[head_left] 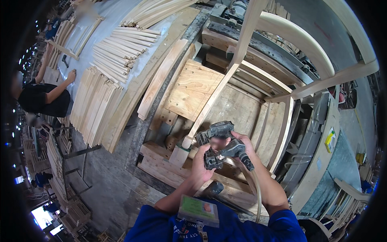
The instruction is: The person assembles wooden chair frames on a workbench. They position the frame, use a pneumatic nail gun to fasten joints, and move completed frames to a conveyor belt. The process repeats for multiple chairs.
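Both my hands hold a black air nail gun (221,128) in front of my chest. My left hand (201,164) is wrapped round its magazine side, and my right hand (244,145) grips it from the right. A pale hose (258,193) runs from the tool's end fitting down past my right forearm. Beyond the tool, a pale wooden chair frame (296,36) with a curved back rail lies in a wooden fixture (195,86). Close to my body is a dark cylindrical tool end (215,187), partly hidden.
A table (131,105) on the left carries stacks of wooden slats (94,105). Another person (44,97) works at its far side. A loose board (163,78) lies along the fixture's left edge. A chair (342,205) stands at the lower right.
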The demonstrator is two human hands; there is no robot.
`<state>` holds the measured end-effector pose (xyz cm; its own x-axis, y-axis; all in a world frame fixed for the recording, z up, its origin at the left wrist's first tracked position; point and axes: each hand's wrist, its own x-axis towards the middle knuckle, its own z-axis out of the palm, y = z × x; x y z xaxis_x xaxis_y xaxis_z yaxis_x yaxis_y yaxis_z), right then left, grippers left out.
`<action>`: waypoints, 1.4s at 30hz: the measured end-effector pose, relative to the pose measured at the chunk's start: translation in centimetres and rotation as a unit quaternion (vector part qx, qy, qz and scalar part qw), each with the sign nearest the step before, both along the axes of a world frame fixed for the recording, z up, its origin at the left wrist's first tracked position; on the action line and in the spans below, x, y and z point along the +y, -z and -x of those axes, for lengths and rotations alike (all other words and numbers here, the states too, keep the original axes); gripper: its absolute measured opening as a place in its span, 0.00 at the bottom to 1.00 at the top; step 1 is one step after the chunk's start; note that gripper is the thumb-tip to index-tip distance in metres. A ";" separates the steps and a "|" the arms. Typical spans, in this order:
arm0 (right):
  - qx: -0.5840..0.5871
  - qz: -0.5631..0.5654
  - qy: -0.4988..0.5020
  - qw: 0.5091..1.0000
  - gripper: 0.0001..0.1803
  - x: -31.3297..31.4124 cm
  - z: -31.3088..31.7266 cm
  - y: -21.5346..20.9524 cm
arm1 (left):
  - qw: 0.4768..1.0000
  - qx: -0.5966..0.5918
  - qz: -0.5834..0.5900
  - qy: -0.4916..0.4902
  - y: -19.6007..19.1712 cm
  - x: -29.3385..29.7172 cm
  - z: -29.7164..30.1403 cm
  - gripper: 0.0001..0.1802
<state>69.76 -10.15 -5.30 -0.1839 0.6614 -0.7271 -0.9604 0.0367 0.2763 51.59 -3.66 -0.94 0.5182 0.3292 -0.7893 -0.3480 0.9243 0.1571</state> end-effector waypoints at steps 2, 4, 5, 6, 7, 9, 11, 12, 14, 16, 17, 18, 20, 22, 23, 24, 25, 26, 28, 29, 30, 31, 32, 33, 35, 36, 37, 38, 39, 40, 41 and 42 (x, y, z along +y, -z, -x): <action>0.015 -0.002 -0.013 1.000 0.26 0.8 0.2 -0.3 | 1.000 0.027 0.005 -0.005 -0.6 0.3 0.0 0.13; 0.030 0.001 -0.013 0.999 0.27 0.9 0.2 0.0 | 1.000 0.027 0.006 0.004 -0.9 0.8 0.2 0.13; 0.038 0.002 -0.013 0.999 0.27 0.9 0.1 0.1 | 1.000 0.022 0.013 0.004 -0.9 0.9 0.3 0.13; 0.047 0.017 -0.009 0.999 0.27 0.8 0.0 0.1 | 1.000 0.017 0.021 0.004 -0.9 0.9 0.3 0.13; 0.055 0.032 -0.006 0.998 0.27 0.7 -0.1 0.1 | 1.000 0.012 0.029 0.004 -0.9 0.8 0.3 0.13; 0.069 0.023 -0.006 0.997 0.27 0.3 -0.3 -0.3 | 0.999 0.028 0.030 -0.008 -1.7 0.1 0.1 0.13; 0.064 0.013 -0.009 0.998 0.27 0.6 0.3 -0.4 | 1.000 -0.001 0.029 -0.003 -1.5 -0.1 0.8 0.13; 0.057 0.007 -0.006 0.998 0.27 0.6 0.4 -0.5 | 1.000 0.005 0.017 0.002 -1.6 0.1 0.9 0.13; 0.088 -0.017 0.003 0.996 0.27 0.1 0.5 0.0 | 1.000 0.017 -0.009 0.013 -1.6 0.2 0.7 0.12; 0.086 -0.034 -0.007 0.996 0.27 -0.2 0.3 0.5 | 1.000 0.017 0.003 0.022 -1.4 -0.1 0.6 0.12; 0.087 -0.043 -0.015 0.995 0.26 -0.8 -0.3 0.5 | 0.999 0.020 -0.001 0.028 -1.5 -0.2 0.2 0.12; 0.043 -0.025 -0.048 0.998 0.25 -1.2 -0.8 0.4 | 0.999 0.025 -0.004 0.037 -2.0 0.0 -0.2 0.12; -0.045 0.016 -0.111 0.993 0.23 -2.3 -2.5 0.2 | 0.990 -0.026 -0.072 0.118 -2.9 0.6 -1.8 0.15; -0.213 0.022 -0.252 0.944 0.22 -2.2 -3.8 -0.5 | 0.955 0.019 -0.151 0.255 -0.9 1.0 -3.1 0.17; -0.289 0.034 -0.306 0.906 0.23 -1.5 -4.8 -0.9 | 0.912 0.048 -0.238 0.331 -0.4 1.2 -4.3 0.16; -0.364 0.045 -0.359 0.858 0.23 -1.0 -5.3 -1.4 | 0.819 0.077 -0.330 0.463 1.4 1.9 -5.1 0.17; -0.428 0.114 -0.360 0.821 0.24 -0.6 -5.2 -0.2 | 0.733 0.095 -0.379 0.557 0.7 3.2 -7.4 0.17; -0.446 0.131 -0.356 0.811 0.26 -0.7 -6.2 0.8 | 0.633 0.111 -0.423 0.639 0.0 4.4 -9.7 0.18; -0.485 0.153 -0.352 0.786 0.30 -0.1 -8.9 3.1 | 0.404 0.236 -0.749 0.469 2.2 6.8 -11.9 0.19; -0.469 0.154 -0.343 0.799 0.27 -0.5 -10.4 5.4 | 0.373 0.288 -0.809 0.352 2.1 8.5 -14.4 0.18; -0.442 0.142 -0.341 0.817 0.26 0.4 -11.0 6.4 | 0.287 0.353 -0.852 0.261 3.2 11.2 -15.6 0.21; -0.412 0.132 -0.341 0.835 0.26 1.4 -11.6 7.4 | 0.246 0.369 -0.868 0.223 3.9 13.9 -17.0 0.30; -0.385 0.114 -0.342 0.849 0.25 2.7 -11.9 8.3 | 0.239 0.408 -0.838 0.271 5.0 15.9 -17.4 0.35; -0.381 0.113 -0.342 0.852 0.23 3.7 -12.3 10.5 | 0.236 0.432 -0.825 0.277 6.8 17.2 -17.9 0.36; -0.356 0.104 -0.291 0.882 0.23 4.2 -13.6 15.2 | 0.225 0.425 -0.809 0.338 7.7 17.3 -20.4 0.35; -0.341 0.095 -0.269 0.896 0.22 4.8 -13.9 17.2 | 0.216 0.426 -0.797 0.369 7.8 17.3 -21.2 0.35; -0.351 0.126 -0.260 0.891 0.23 5.7 -14.0 18.6 | 0.216 0.426 -0.791 0.382 8.1 17.2 -21.3 0.32; -0.346 0.129 -0.267 0.890 0.23 6.5 -14.7 19.9 | 0.209 0.426 -0.791 0.385 8.5 17.4 -21.8 0.31; -0.333 0.131 -0.277 0.892 0.23 7.2 -15.1 21.2 | 0.201 0.429 -0.788 0.394 8.7 17.3 -21.9 0.30; -0.325 0.130 -0.287 0.892 0.24 8.6 -15.3 21.9 | 0.192 0.434 -0.785 0.398 8.6 17.4 -21.7 0.30; -0.321 0.138 -0.287 0.892 0.24 9.4 -15.5 22.5 | 0.190 0.442 -0.775 0.409 8.6 17.3 -21.6 0.29; -0.318 0.132 -0.284 0.895 0.24 10.3 -15.8 23.0 | 0.194 0.445 -0.767 0.420 8.5 17.4 -21.6 0.29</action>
